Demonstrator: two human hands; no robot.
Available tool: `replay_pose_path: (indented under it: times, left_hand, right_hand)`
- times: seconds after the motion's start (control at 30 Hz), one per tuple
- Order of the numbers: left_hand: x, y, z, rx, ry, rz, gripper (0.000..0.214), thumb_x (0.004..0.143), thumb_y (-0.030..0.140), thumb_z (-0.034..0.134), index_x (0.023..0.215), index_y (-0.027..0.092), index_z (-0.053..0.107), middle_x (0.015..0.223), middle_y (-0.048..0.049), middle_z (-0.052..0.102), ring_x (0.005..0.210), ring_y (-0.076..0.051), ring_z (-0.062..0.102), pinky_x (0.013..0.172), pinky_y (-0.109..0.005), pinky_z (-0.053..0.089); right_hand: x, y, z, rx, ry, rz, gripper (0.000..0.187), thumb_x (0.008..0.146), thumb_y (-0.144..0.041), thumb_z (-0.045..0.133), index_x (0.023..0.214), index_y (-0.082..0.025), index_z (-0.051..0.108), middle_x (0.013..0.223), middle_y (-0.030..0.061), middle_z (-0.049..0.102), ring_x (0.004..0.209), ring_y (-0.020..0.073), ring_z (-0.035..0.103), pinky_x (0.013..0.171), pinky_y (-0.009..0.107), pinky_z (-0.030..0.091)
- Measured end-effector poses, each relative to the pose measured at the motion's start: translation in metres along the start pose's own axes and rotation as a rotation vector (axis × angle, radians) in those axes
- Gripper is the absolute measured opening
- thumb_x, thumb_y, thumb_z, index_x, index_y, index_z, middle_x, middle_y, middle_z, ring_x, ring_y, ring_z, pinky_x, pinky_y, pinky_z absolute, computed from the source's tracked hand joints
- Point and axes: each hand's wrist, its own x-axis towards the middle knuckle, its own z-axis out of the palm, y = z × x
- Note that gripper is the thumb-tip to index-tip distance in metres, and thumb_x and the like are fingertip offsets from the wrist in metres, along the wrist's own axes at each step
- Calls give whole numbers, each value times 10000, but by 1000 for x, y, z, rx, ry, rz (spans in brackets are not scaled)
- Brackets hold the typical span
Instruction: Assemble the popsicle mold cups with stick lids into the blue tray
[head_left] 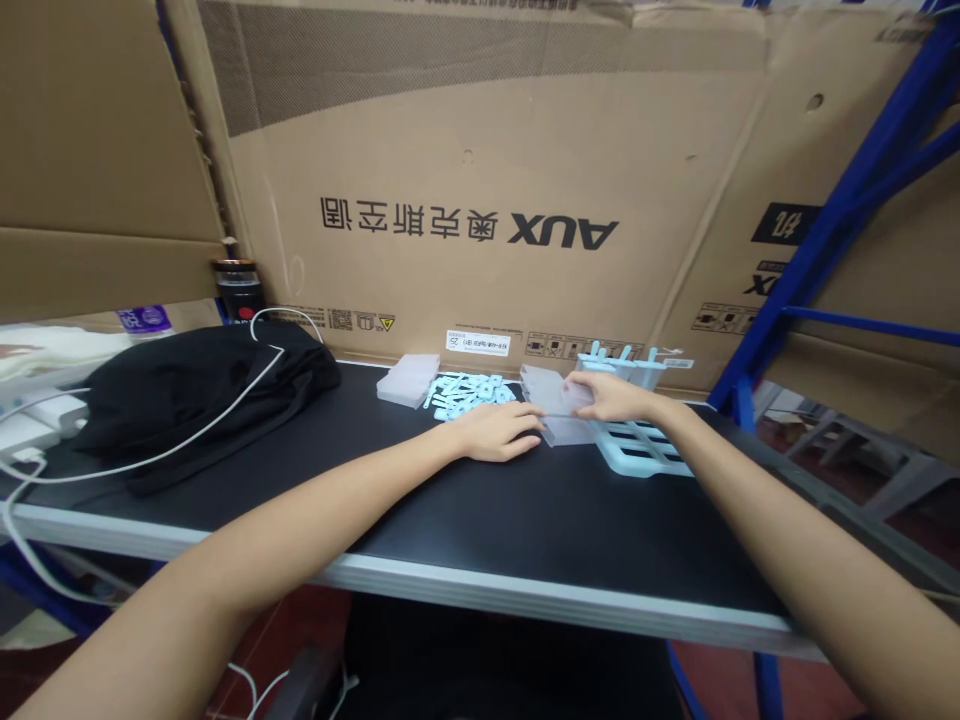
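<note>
My right hand (pixel 611 397) is closed with thumb and fingers on a frosted clear plastic mould piece (pixel 546 384). Another frosted piece (pixel 568 431) lies just in front of it on the black table. My left hand (pixel 501 431) rests palm down with its fingers stretched out, the tips at the left edge of these pieces. Behind that hand is a pile of small light blue plastic sticks (pixel 469 390). To the right sits a light blue slotted frame (pixel 637 462), partly hidden by my right forearm. Upright blue sticks in a clear holder (pixel 646 371) stand behind my right hand.
More frosted pieces (pixel 409 380) lie left of the pile. A black cloth bag (pixel 202 400), white cables (pixel 180 445) and a dark jar (pixel 240 290) occupy the left. Large cardboard (pixel 450 130) walls the back; a blue metal post (pixel 817 230) rises at right.
</note>
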Motion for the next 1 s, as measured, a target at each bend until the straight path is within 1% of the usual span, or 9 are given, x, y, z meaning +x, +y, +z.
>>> replay_pose_path:
  times: [0.13, 0.27, 0.33, 0.43, 0.57, 0.63, 0.73, 0.83, 1.0]
  left_hand:
    - [1, 0, 1, 17, 17, 11, 315, 1008, 375, 387, 1196, 221, 588, 1421, -68, 510, 1283, -225, 502, 1109, -382, 384]
    - [2, 1, -1, 67, 51, 17, 315, 997, 389, 389, 1151, 200, 589, 1314, -100, 549, 1182, -233, 551, 1020, -382, 455]
    - [3, 1, -3, 87, 65, -2, 313, 993, 387, 385, 1145, 193, 578, 1266, -108, 565, 1150, -239, 564, 988, -387, 472]
    - [3, 0, -3, 97, 52, -1, 312, 991, 375, 379, 1182, 195, 548, 1305, -107, 560, 1185, -247, 555, 1016, -397, 458]
    - [4, -2, 0, 97, 19, 31, 327, 979, 353, 406, 1235, 181, 514, 1384, -118, 531, 1257, -250, 527, 1076, -385, 416]
    - [3, -2, 2, 92, 9, 31, 341, 973, 341, 416, 1258, 173, 498, 1408, -126, 519, 1286, -250, 510, 1095, -384, 399]
    - [3, -4, 4, 82, -5, 17, 351, 971, 339, 412, 1274, 175, 482, 1435, -122, 503, 1309, -248, 495, 1102, -382, 393]
    - [4, -5, 5, 84, -12, 7, 343, 970, 346, 406, 1261, 183, 488, 1435, -113, 504, 1293, -247, 508, 1089, -378, 403]
    - [4, -1, 0, 117, 17, -23, 283, 944, 335, 428, 1170, 194, 522, 1336, -104, 568, 1198, -247, 560, 1026, -377, 439]
  right_hand:
    - [-3, 11, 10, 19, 62, 43, 442, 719, -360, 626, 1117, -173, 575, 1087, 98, 667, 942, 256, 624, 804, 337, 456]
    - [-12, 12, 9, 48, 86, 100, 458, 725, -410, 640, 1112, -171, 586, 1042, 99, 678, 870, 252, 623, 756, 339, 458]
    - [-18, 9, 4, 75, 128, 83, 474, 732, -466, 652, 1106, -179, 598, 1050, 97, 675, 887, 259, 618, 768, 350, 462]
    - [-27, 0, -4, 142, 182, 0, 544, 754, -586, 643, 1143, -208, 598, 1110, 91, 659, 976, 276, 604, 831, 376, 464]
    - [-30, -16, -3, 161, 153, -124, 695, 758, -673, 628, 1319, -273, 533, 1260, 91, 592, 1134, 304, 536, 951, 428, 426]
    - [-28, -22, 1, 135, 112, -158, 753, 761, -697, 614, 1392, -304, 488, 1260, 99, 571, 1159, 310, 506, 978, 453, 406]
    - [-26, -24, 8, 105, 57, -167, 849, 731, -720, 634, 1444, -302, 441, 1218, 117, 552, 1159, 314, 486, 992, 476, 392]
    - [-26, -20, 12, 109, 57, -162, 882, 675, -728, 681, 1402, -270, 481, 1184, 120, 552, 1145, 313, 483, 987, 477, 396]
    - [-28, -16, 11, 117, 87, -161, 663, 696, -703, 676, 1152, -225, 623, 1090, 107, 596, 1076, 291, 520, 943, 435, 427]
